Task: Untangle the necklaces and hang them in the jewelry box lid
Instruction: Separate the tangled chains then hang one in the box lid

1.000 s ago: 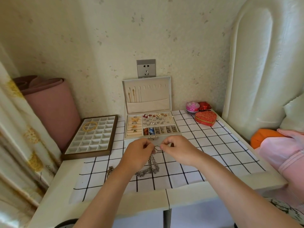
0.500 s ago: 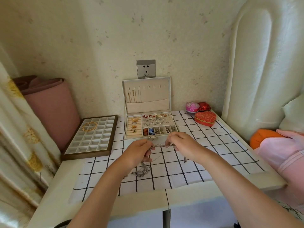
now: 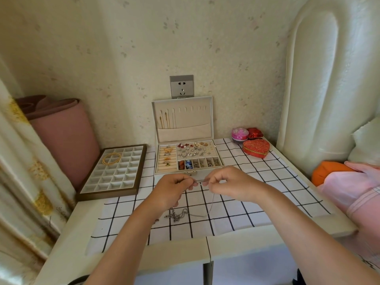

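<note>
Head view: compartmented jewelry box (image 3: 174, 173) holds rings (image 3: 167, 159), gold chains (image 3: 164, 120) hang in its lid (image 3: 195, 120), left hand (image 3: 170, 190) and right hand (image 3: 230, 186) pinch a silver necklace (image 3: 200, 180).

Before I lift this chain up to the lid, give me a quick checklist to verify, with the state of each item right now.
1. Grip: left hand and right hand both pinch the silver chain, taut between them: ok.
2. Chain free of the tangle: its tail appears to run down into that pile on the cloth: not ok.
3. Jewelry box lid open and upright: ok.
4. Free hooks in the lid: gold necklaces hang at the left only: ok.
5. Clasp open or fastened: too small to see: cannot tell.
</note>
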`<state>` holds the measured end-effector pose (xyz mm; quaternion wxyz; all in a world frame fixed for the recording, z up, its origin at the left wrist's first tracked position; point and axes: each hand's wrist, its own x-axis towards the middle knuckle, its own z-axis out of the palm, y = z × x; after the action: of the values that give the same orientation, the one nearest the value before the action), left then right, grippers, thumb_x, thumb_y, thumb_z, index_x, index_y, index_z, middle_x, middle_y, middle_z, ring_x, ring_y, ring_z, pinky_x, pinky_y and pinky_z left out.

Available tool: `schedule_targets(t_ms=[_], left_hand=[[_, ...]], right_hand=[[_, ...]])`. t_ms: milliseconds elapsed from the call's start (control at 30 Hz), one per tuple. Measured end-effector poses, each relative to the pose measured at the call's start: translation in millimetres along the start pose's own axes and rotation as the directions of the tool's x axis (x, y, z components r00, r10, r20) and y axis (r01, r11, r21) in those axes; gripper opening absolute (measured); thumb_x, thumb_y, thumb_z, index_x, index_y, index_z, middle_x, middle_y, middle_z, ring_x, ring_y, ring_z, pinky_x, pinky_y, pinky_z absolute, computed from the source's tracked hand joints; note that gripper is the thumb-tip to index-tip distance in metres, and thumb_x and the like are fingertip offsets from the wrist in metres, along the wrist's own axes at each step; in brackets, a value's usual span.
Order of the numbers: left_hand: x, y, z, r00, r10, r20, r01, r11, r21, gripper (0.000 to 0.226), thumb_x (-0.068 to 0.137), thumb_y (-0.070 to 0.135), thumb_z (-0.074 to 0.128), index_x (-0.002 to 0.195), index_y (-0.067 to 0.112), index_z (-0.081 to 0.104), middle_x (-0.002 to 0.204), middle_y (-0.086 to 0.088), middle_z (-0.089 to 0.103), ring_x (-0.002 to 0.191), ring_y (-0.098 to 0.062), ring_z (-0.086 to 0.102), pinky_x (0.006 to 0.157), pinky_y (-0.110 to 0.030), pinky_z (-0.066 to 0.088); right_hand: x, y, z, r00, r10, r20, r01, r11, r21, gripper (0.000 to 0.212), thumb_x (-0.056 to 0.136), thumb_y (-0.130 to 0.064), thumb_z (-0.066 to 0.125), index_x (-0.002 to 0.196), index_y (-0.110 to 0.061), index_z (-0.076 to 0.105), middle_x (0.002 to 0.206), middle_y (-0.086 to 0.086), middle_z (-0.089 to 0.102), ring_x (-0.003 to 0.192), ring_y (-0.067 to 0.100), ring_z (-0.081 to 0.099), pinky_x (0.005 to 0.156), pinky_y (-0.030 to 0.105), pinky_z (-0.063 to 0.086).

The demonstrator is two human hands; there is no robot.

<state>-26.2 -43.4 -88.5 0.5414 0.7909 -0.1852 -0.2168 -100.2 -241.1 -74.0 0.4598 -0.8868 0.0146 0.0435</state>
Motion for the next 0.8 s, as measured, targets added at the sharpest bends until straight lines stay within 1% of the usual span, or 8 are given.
schedule_targets(t_ms=[67, 167, 333, 400, 500, 600, 700, 800], left_hand=[[0.7, 0.2, 0.7, 1.0, 0.002, 0.006, -0.002, 1.0, 0.005, 0.024, 0.101, 0.02, 0.054, 0.09, 0.02, 0.075, 0.068, 0.007, 0.067, 0.049, -0.012, 0.032, 0.045, -0.024, 0.026], [0.9, 0.1, 0.6, 1.0, 0.005, 0.016, -0.006, 1.0, 0.031, 0.024, 0.102, 0.019, 0.051, 0.093, 0.018, 0.073, 0.075, 0.003, 0.072, 0.049, -0.011, 0.031, 0.045, -0.024, 0.025], [-0.4, 0.2, -1.0, 0.999, 0.036, 0.039, -0.036, 0.999, -0.002, 0.018, 0.102, 0.012, 0.05, 0.098, 0.012, 0.068, 0.081, 0.001, 0.072, 0.046, -0.012, 0.034, 0.041, -0.023, 0.027], [-1.2, 0.9, -0.4, 0.997, 0.064, 0.038, -0.064, 0.998, 0.0, 0.017, 0.102, 0.01, 0.051, 0.098, 0.011, 0.067, 0.081, -0.001, 0.072, 0.043, -0.012, 0.038, 0.04, -0.02, 0.031], [-0.9, 1.7, 0.7, 0.996, 0.085, 0.019, -0.085, 0.996, 0.0, 0.016, 0.101, 0.009, 0.053, 0.098, 0.012, 0.068, 0.081, -0.001, 0.072, 0.042, -0.01, 0.039, 0.041, -0.017, 0.034], [0.9, 0.1, 0.7, 0.995, 0.095, 0.004, -0.095, 0.995, 0.032, 0.016, 0.1, 0.01, 0.054, 0.099, 0.015, 0.069, 0.083, 0.0, 0.075, 0.043, -0.011, 0.042, 0.044, -0.018, 0.037], [2.7, -2.0, 0.3, 0.996, 0.085, -0.001, -0.085, 0.994, 0.071, 0.017, 0.1, 0.009, 0.054, 0.101, 0.016, 0.069, 0.085, 0.003, 0.077, 0.048, -0.015, 0.046, 0.05, -0.023, 0.043], [3.8, -1.6, 1.1, 0.998, 0.058, -0.026, -0.056, 0.997, 0.05, 0.015, 0.1, 0.009, 0.054, 0.1, 0.014, 0.069, 0.086, 0.002, 0.077, 0.05, -0.018, 0.048, 0.052, -0.026, 0.045]], right_hand=[[-1.3, 1.7, 0.5, 0.999, -0.013, 0.035, 0.014, 0.999, -0.042, 0.018, 0.086, -0.014, 0.07, 0.069, -0.018, 0.074, 0.108, -0.018, 0.07, 0.103, -0.012, 0.058, 0.089, 0.01, 0.039], [0.0, 4.7, 0.5, 0.999, -0.038, 0.032, 0.039, 0.999, -0.033, 0.019, 0.084, -0.021, 0.075, 0.068, -0.03, 0.074, 0.103, -0.018, 0.072, 0.103, -0.001, 0.062, 0.096, 0.021, 0.045], [5.2, 10.0, 1.2, 0.99, -0.068, -0.124, 0.07, 0.997, 0.009, 0.011, 0.09, -0.016, 0.072, 0.094, -0.026, 0.072, 0.086, -0.01, 0.071, 0.08, -0.001, 0.063, 0.079, 0.025, 0.049], [5.7, 12.1, 0.6, 0.987, -0.064, -0.146, 0.068, 0.997, 0.02, 0.019, 0.09, -0.014, 0.072, 0.103, -0.029, 0.071, 0.087, -0.01, 0.072, 0.085, 0.003, 0.066, 0.082, 0.024, 0.051], [8.0, 14.6, -1.0, 0.974, -0.064, -0.216, 0.058, 0.998, -0.034, 0.016, 0.089, -0.017, 0.074, 0.099, -0.029, 0.078, 0.093, -0.015, 0.074, 0.091, -0.004, 0.066, 0.088, 0.019, 0.05], [6.2, 12.2, -0.5, 0.961, -0.082, -0.265, 0.08, 0.997, -0.018, 0.012, 0.09, -0.015, 0.073, 0.093, -0.026, 0.079, 0.077, -0.02, 0.071, 0.073, -0.008, 0.063, 0.073, 0.014, 0.046], [3.6, 10.8, -0.3, 0.947, -0.079, -0.31, 0.091, 0.996, 0.024, 0.012, 0.093, -0.013, 0.069, 0.094, -0.021, 0.079, 0.059, -0.025, 0.065, 0.054, 0.004, 0.059, 0.051, 0.014, 0.042], [2.1, 8.6, 1.2, 0.94, -0.101, -0.326, 0.115, 0.993, 0.022, 0.013, 0.094, -0.015, 0.067, 0.092, -0.024, 0.076, 0.071, -0.022, 0.071, 0.052, 0.02, 0.062, 0.044, 0.012, 0.038]])
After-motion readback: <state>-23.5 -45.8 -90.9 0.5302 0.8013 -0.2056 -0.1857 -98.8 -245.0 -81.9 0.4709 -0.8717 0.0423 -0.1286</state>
